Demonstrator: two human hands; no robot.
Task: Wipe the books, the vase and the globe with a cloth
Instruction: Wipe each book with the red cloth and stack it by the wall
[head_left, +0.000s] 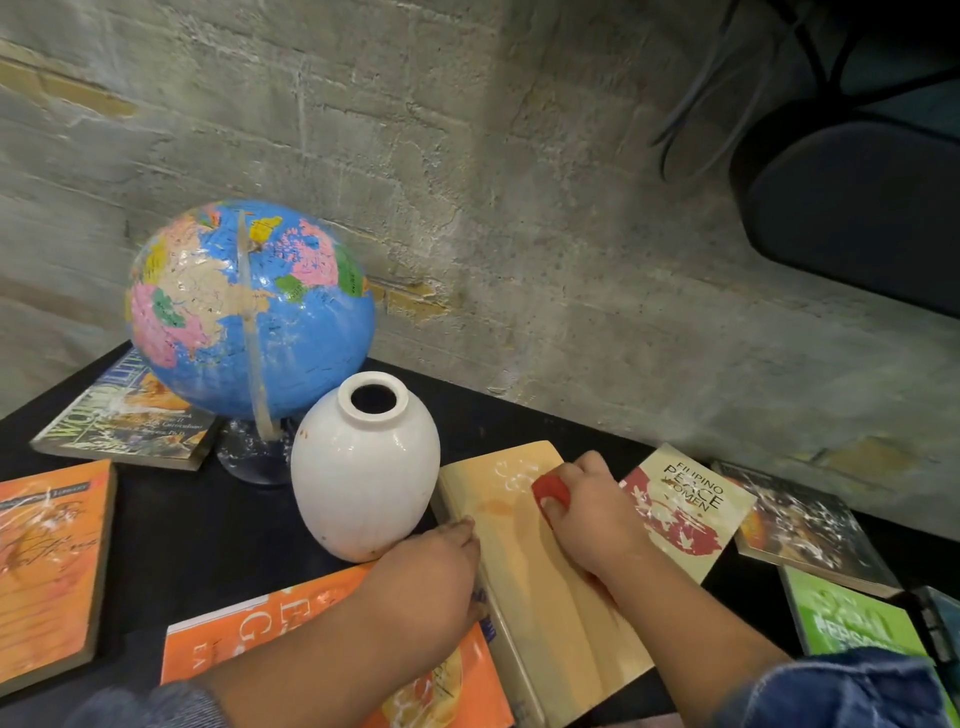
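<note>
A tan book (524, 551) lies on the black table (208, 540) in front of me. My right hand (592, 514) grips a red cloth (551, 491) and presses it on the book's far part, beside white smears. My left hand (441, 566) rests on the book's left edge, fingers on its spine. A white vase (363, 467) stands upright just left of the book. Behind the vase stands a blue globe (249, 306) streaked with white marks.
Several more books lie around: two orange ones (47, 566) (260, 639) at left and front, a dark one (124, 426) under the globe's side, a "Filipino Peace Women" book (685, 504), a dark one (800, 525) and a green one (852, 618) at right. A concrete wall (519, 208) stands behind.
</note>
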